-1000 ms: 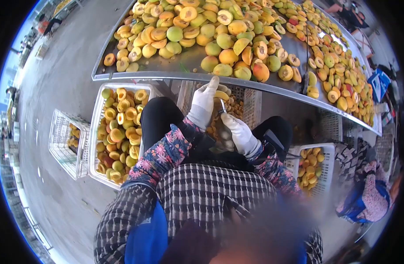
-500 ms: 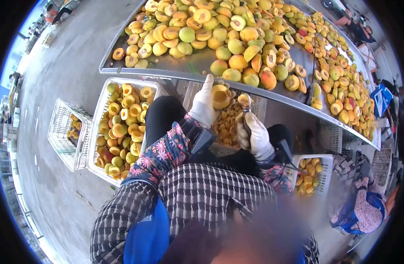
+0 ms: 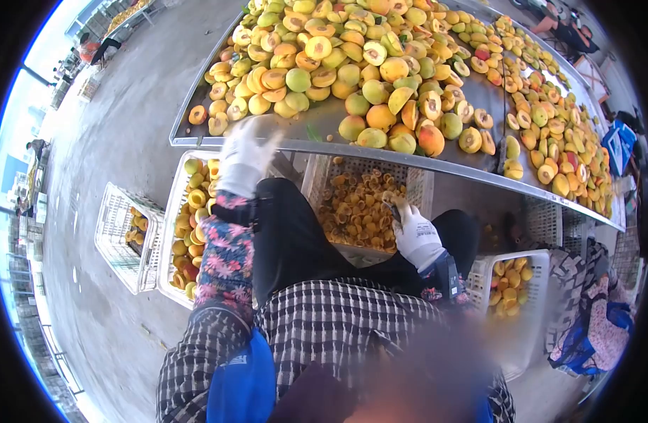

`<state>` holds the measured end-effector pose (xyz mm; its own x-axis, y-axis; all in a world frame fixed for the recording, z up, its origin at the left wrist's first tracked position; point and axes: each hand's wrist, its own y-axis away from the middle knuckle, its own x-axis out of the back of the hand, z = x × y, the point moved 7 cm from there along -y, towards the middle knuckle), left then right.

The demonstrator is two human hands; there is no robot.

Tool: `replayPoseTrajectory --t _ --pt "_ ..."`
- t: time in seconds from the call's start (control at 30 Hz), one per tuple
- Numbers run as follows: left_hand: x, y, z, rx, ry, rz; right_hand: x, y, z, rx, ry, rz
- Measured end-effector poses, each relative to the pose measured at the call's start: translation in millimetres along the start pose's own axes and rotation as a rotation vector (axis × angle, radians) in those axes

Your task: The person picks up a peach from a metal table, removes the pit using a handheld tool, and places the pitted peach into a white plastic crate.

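My left hand [image 3: 243, 156], in a white glove and blurred by motion, is raised at the table's near left edge, beside the white crate [image 3: 170, 243] of hollowed peach halves [image 3: 197, 199]. Its fingers look apart, and no fruit shows in them. My right hand [image 3: 417, 231], also gloved, is closed round a pitting spoon [image 3: 390, 207], mostly hidden by the fingers. It hangs over the right side of a crate [image 3: 419, 185] of scooped-out pit pieces [image 3: 355, 208] between my knees. Above, the metal table [image 3: 285, 127] carries a heap of halved peaches [image 3: 338, 60].
A smaller white crate [image 3: 119, 229] with a few peaches stands at far left. To my right is another crate [image 3: 540, 271] with peach halves [image 3: 509, 285]. A co-worker in a patterned sleeve [image 3: 606, 328] sits beyond it. The table edge runs close above my knees.
My left hand has moved left from the pit crate, and the hollowed peach half it held is gone from it. My right hand has lowered slightly; the pit piece on the spoon no longer shows.
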<state>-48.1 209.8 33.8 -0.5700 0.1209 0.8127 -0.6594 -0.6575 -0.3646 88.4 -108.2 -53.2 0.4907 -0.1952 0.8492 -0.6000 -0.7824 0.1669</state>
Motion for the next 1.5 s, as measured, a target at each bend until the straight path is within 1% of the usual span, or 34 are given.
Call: replayPoseTrajectory --t 0.03,0.1,0.17,0.2,0.23,0.27,0.3,0.37,0.4,0.43,0.47,0.5,0.57,0.6,0.63,0.7,0.73,0.77,0.8,0.83,0.9,0.97,1.0,1.1,1.13,1.23,1.27,1.37,1.4,1.5 --pt "-21.3 -6.5 15.7 0.011 0.206 -0.108 1.4 0.0 -1.8 0.018 -0.041 0.026" --pt "-48.4 -9.2 83.2 -0.177 0.282 -0.314 3.6 -0.2 -1.6 0.046 -0.115 0.075" --pt "-83.7 -7.9 119.6 -0.194 0.292 -0.414 5.8 0.9 1.3 0.06 -0.26 0.105" --pt "-100.5 -7.5 129.9 -0.247 0.24 -0.409 7.4 1.1 3.0 0.069 -0.329 0.119" --pt "-109.8 -8.4 140.8 -0.298 0.187 -0.4 8.7 0.8 2.6 0.09 -0.315 0.126" --pt "-120.3 -9.4 144.3 -0.299 0.068 -0.439 9.2 0.4 1.7 0.112 -0.303 0.132" --pt "-129.2 -11.0 144.5 -0.258 0.038 -0.479 8.1 0.4 1.8 0.133 -0.296 0.135" --pt "-140.9 -13.4 142.0 -0.173 -0.033 -0.567 2.5 -1.6 8.9 0.098 -0.232 0.122" --pt "-146.3 -16.6 140.5 -0.164 -0.062 -0.638 1.2 -2.7 9.7 0.098 -0.215 0.126" --pt "-144.3 -20.3 140.4 -0.155 -0.051 -0.59 -0.1 -4.1 9.9 0.096 -0.197 0.131" --pt "-143.4 -23.8 139.1 -0.157 0.036 -0.61 1.6 -5.8 6.0 0.11 -0.219 0.113" --pt "-140.9 -25.3 137.0 -0.159 0.124 -0.625 4.7 -4.8 3.8 0.147 -0.249 0.179" --pt "-136.7 -24.9 122.8 -0.019 0.363 -0.524 13.6 -6.2 -0.8 0.231 -0.303 0.32" --pt "-137.3 -27.6 114.4 0.045 0.479 -0.464 19.7 -4.0 -6.6 0.312 -0.316 0.426" --pt "-143.9 -32.5 100.7 0.106 0.763 -0.338 23.2 -4.0 -9.1 0.301 -0.389 0.399" --pt "-123.7 -21.1 105.6 0.393 1.619 -0.469 36.0 4.1 -21.9 0.274 -0.542 0.339" --pt "-110.7 -11.1 116.4 0.381 1.776 -0.543 37.5 4.0 -25.2 0.203 -0.619 0.266" --pt "-99.0 0.3 127.1 0.368 1.934 -0.616 47.7 4.2 -35.3 0.269 -0.597 0.308" --pt "-96.9 10.8 130.8 0.485 1.971 -0.642 57.3 3.2 -45.6 0.333 -0.572 0.347" --pt "-97.0 17.8 134.0 0.482 2.003 -0.651 66.6 2.9 -55.6 0.396 -0.545 0.388" --pt "-102.6 28.1 134.0 0.558 1.984 -0.557 73.9 -2.2 -67.0 0.38 -0.486 0.411" --pt "-99.9 33.8 140.4 0.53 1.895 -0.444 74.5 -9.8 -75.6 0.355 -0.414 0.412" --pt "-97.8 35.8 141.7 0.517 1.849 -0.386 77.5 -9.3 -82.8 0.373 -0.326 0.47" --pt "-99.7 38.1 138.1 0.445 1.781 -0.306 67.1 -11.7 -85.8 0.341 -0.259 0.476" --pt "-100.0 42.5 138.6 0.516 1.789 -0.319 62.9 -12.4 -88.3 0.33 -0.267 0.414" --pt "-93.6 50.0 140.2 0.518 1.747 -0.307 46.7 -11.8 -85.7 0.343 -0.376 0.353" --pt "-88.4 52.5 142.0 0.601 1.722 -0.295 45.0 -9.3 -87.7 0.347 -0.435 0.307" --pt "-88.6 49.3 139.3 0.54 1.649 -0.356 44.6 -4.9 -84.9 0.347 -0.344 0.257" --pt "-84.7 53.1 139.5 0.519 1.56 -0.377 38.3 -5.9 -77.4 0.296 -0.223 0.165" --pt "-101.1 53.3 132.9 0.546 1.517 -0.564 38.4 -2.8 -74.5 0.339 -0.24 0.175"
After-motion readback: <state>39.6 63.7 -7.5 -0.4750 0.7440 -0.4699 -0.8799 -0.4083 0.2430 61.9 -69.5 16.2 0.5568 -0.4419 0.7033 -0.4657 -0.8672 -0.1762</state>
